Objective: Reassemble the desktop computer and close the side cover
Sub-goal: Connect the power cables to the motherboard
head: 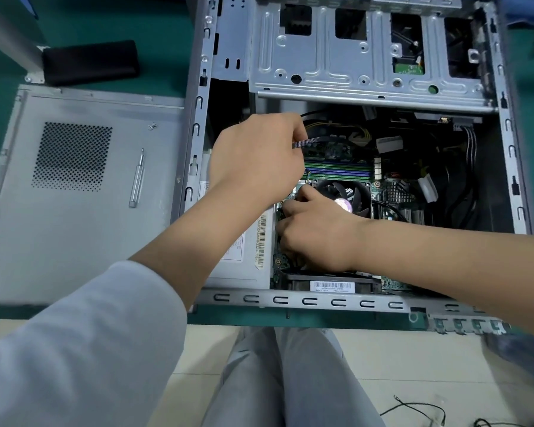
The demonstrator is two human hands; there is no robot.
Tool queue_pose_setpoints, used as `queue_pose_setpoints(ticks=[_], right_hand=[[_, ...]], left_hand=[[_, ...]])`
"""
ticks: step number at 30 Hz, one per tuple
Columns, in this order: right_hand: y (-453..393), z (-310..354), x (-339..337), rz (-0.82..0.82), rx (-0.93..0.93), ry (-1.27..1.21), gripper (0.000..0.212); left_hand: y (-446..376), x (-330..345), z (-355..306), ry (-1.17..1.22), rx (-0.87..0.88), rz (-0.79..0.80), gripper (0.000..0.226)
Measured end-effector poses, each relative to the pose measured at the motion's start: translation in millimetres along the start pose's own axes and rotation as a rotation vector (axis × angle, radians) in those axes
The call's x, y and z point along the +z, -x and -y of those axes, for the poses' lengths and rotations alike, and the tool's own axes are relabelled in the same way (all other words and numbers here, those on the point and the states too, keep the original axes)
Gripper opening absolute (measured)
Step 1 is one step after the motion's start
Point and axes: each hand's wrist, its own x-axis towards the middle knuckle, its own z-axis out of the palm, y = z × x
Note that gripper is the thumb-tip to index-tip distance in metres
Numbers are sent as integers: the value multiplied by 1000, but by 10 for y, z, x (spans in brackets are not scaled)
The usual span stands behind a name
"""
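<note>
You work inside the open desktop case (pixel 346 300), which lies on its side on the green bench (pixel 154 29), your left hand (pixel 253 155) curled around a flat ribbon cable (pixel 313 140) and holding it up over the memory slots (pixel 336 172), your right hand (pixel 315 232) down on the motherboard (pixel 392 192) beside the cooler fan (pixel 346 195), fingers bent at the board's edge; whether they pinch a connector there cannot be told. The cable looks light and limp, likely to spring back unless you hold it near its plug end, and the board under it is probably fragile, so press on connector housings, not on components. The side cover (pixel 84 192) lies flat just left of the case, carrying a screwdriver (pixel 136 180) and small screws (pixel 152 126); it is a thin, stiff sheet, best lifted by its long edges once those are taken off it. Room is tight: the drive cage (pixel 352 69) overhangs the far side, the stamped frame edges look sharp, and loose black cables (pixel 469 167) crowd the right. A black pad (pixel 90 61) sits beyond the cover.
</note>
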Motion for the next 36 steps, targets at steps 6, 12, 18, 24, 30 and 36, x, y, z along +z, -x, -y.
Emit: queue_pose_setpoints(ticks=[6,12,18,24,30,36], right_hand=[[-24,-38,15,9,8,-45,11],[-114,-64,-11,85,35,-125,7],[-152,24,-4,91,102,-84,22],[-156,24,3,47,106,-82,10],[-100,1,46,23,73,-64,12],[-119,26,19,17,109,-88,8]], left_hand=[[0,-2,0,-7,8,-5,22],[-2,9,0,-8,9,-9,22],[5,-5,-12,-16,11,-7,21],[8,-30,-21,-21,21,3,25],[18,-24,-23,-24,33,0,25],[18,-34,-15,-20,37,3,26]])
